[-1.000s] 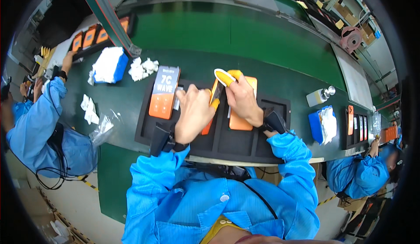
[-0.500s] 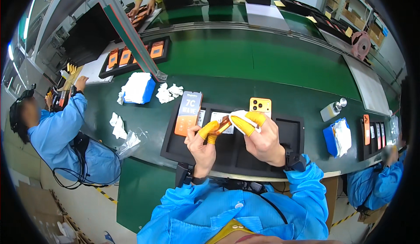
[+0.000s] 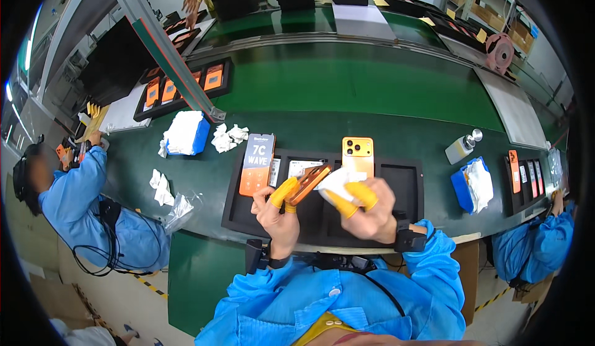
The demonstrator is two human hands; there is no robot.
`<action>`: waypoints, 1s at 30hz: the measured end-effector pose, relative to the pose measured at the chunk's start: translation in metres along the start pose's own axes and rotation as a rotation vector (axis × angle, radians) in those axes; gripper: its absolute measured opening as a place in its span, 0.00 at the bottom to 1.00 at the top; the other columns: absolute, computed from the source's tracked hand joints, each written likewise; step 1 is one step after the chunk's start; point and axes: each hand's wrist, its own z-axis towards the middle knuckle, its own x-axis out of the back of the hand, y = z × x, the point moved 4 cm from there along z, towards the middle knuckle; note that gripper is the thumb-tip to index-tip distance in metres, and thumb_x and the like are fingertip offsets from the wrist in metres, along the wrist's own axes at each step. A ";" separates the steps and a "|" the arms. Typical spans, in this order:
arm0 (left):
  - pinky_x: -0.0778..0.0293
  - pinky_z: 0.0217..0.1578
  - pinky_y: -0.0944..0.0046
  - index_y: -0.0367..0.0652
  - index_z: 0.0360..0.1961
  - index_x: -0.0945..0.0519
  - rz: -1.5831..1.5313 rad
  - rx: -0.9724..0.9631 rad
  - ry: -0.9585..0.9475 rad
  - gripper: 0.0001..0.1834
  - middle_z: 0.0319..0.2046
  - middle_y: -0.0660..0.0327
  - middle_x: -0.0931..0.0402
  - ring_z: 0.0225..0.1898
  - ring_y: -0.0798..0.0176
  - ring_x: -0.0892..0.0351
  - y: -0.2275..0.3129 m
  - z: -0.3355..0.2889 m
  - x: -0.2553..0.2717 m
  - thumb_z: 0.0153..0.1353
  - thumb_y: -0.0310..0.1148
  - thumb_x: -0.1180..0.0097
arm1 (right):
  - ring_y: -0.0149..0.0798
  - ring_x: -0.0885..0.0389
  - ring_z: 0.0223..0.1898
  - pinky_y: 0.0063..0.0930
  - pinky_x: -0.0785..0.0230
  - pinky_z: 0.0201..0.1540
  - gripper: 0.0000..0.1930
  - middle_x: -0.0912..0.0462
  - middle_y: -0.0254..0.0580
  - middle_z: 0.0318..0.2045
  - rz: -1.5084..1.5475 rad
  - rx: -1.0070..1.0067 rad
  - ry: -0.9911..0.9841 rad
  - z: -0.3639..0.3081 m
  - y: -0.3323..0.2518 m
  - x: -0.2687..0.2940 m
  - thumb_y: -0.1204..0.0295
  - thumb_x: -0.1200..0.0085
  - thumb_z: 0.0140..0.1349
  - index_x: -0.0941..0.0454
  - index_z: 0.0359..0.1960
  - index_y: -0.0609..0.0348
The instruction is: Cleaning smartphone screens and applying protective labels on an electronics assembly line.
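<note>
In my left hand (image 3: 279, 222), yellow finger cots on its fingertips, an orange phone (image 3: 310, 185) is gripped and tilted above the black tray (image 3: 411, 191). My right hand (image 3: 374, 217), also with yellow cots and slightly blurred, pinches a white wipe (image 3: 333, 180) just right of that phone. Behind the wipe, a second orange phone (image 3: 358, 152) lies back up with its camera block showing. At the tray's left side rests a phone with a grey and orange printed front (image 3: 257, 167). White labels lie partly hidden in the tray's middle.
Blue boxes of white wipes stand left (image 3: 197, 136) and right (image 3: 460, 188), with a pump bottle (image 3: 460, 150) by the right one. Crumpled wipes (image 3: 229, 136) and a clear plastic bag (image 3: 180, 209) lie leftward. Co-workers (image 3: 93, 185) sit at both sides. A green conveyor (image 3: 372, 79) runs beyond.
My right hand and the wipe have drawn away from the held phone, exposing more of it. My left hand still grips the phone. The whole view has shifted slightly.
</note>
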 end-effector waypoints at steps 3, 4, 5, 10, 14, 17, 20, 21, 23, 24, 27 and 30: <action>0.45 0.41 0.63 0.43 0.36 0.17 -0.022 0.005 0.007 0.12 0.26 0.60 0.27 0.35 0.60 0.31 -0.001 -0.003 -0.001 0.48 0.29 0.37 | 0.42 0.26 0.26 0.32 0.33 0.25 0.25 0.24 0.44 0.36 -0.159 -0.121 0.033 0.001 0.017 0.011 0.73 0.47 0.28 0.18 0.36 0.61; 0.45 0.40 0.64 0.43 0.36 0.17 -0.016 0.006 0.001 0.12 0.26 0.61 0.27 0.35 0.60 0.31 0.002 -0.002 -0.002 0.48 0.28 0.37 | 0.42 0.26 0.27 0.31 0.33 0.26 0.24 0.24 0.43 0.36 -0.058 -0.138 -0.004 0.001 0.014 0.010 0.73 0.46 0.28 0.18 0.36 0.59; 0.45 0.40 0.64 0.44 0.36 0.17 -0.011 0.006 -0.006 0.12 0.26 0.61 0.27 0.35 0.60 0.31 0.004 -0.002 -0.002 0.47 0.28 0.37 | 0.41 0.25 0.28 0.31 0.32 0.28 0.24 0.24 0.42 0.36 0.041 -0.155 -0.039 0.004 0.010 0.008 0.73 0.46 0.29 0.17 0.36 0.58; 0.45 0.40 0.63 0.44 0.36 0.17 0.027 -0.111 0.038 0.12 0.25 0.63 0.27 0.35 0.60 0.32 0.011 -0.002 0.002 0.46 0.28 0.36 | 0.41 0.25 0.31 0.32 0.30 0.30 0.20 0.23 0.41 0.34 -0.089 -0.041 -0.006 0.013 0.003 0.003 0.75 0.43 0.33 0.17 0.35 0.57; 0.38 0.38 0.65 0.39 0.35 0.19 -0.166 0.037 0.016 0.10 0.30 0.63 0.25 0.35 0.65 0.31 0.002 -0.001 0.008 0.51 0.29 0.37 | 0.46 0.24 0.33 0.33 0.30 0.34 0.23 0.23 0.46 0.36 0.031 -0.343 -0.036 0.004 0.034 0.010 0.85 0.46 0.36 0.19 0.40 0.59; 0.32 0.46 0.68 0.37 0.43 0.25 -0.838 0.487 -0.310 0.12 0.39 0.61 0.26 0.43 0.67 0.26 -0.004 0.006 -0.007 0.61 0.32 0.44 | 0.47 0.24 0.35 0.33 0.29 0.37 0.24 0.22 0.48 0.37 0.280 -0.473 -0.025 0.007 0.034 0.013 0.88 0.49 0.39 0.19 0.42 0.59; 0.31 0.45 0.65 0.42 0.42 0.26 -1.497 0.913 -0.707 0.11 0.36 0.60 0.27 0.38 0.65 0.27 0.000 -0.008 -0.027 0.62 0.35 0.46 | 0.47 0.24 0.36 0.32 0.30 0.38 0.25 0.22 0.49 0.38 0.442 -0.513 -0.026 0.016 0.029 0.011 0.89 0.49 0.41 0.20 0.44 0.58; 0.30 0.44 0.66 0.42 0.41 0.26 -1.526 1.013 -0.766 0.11 0.34 0.60 0.29 0.35 0.67 0.29 -0.005 -0.018 -0.032 0.63 0.37 0.47 | 0.46 0.24 0.36 0.32 0.30 0.38 0.25 0.22 0.49 0.38 0.473 -0.495 -0.017 0.018 0.028 0.009 0.89 0.48 0.41 0.20 0.44 0.58; 0.27 0.39 0.72 0.41 0.43 0.26 -1.675 1.122 -0.774 0.13 0.33 0.60 0.31 0.34 0.68 0.31 0.001 -0.027 -0.041 0.64 0.38 0.49 | 0.47 0.24 0.36 0.32 0.30 0.39 0.24 0.21 0.48 0.38 0.458 -0.502 -0.030 0.016 0.030 0.005 0.89 0.47 0.41 0.20 0.44 0.58; 0.27 0.39 0.72 0.41 0.43 0.26 -1.674 1.139 -0.766 0.13 0.33 0.60 0.31 0.34 0.68 0.31 0.000 -0.028 -0.041 0.64 0.38 0.49 | 0.47 0.24 0.37 0.32 0.30 0.39 0.24 0.21 0.48 0.38 0.424 -0.484 -0.032 0.015 0.029 0.003 0.89 0.47 0.42 0.20 0.44 0.57; 0.27 0.32 0.78 0.39 0.45 0.26 -1.698 1.213 -0.775 0.13 0.32 0.59 0.32 0.33 0.68 0.32 0.002 -0.029 -0.043 0.65 0.37 0.50 | 0.47 0.24 0.37 0.33 0.30 0.41 0.24 0.21 0.47 0.38 0.384 -0.467 -0.035 0.014 0.035 -0.001 0.88 0.46 0.42 0.20 0.44 0.57; 0.27 0.33 0.75 0.40 0.45 0.26 -1.662 1.179 -0.821 0.14 0.33 0.60 0.30 0.33 0.66 0.33 0.006 -0.027 -0.044 0.64 0.37 0.49 | 0.46 0.24 0.35 0.33 0.30 0.38 0.24 0.22 0.45 0.37 0.296 -0.361 -0.009 0.016 0.040 -0.004 0.87 0.45 0.40 0.20 0.44 0.57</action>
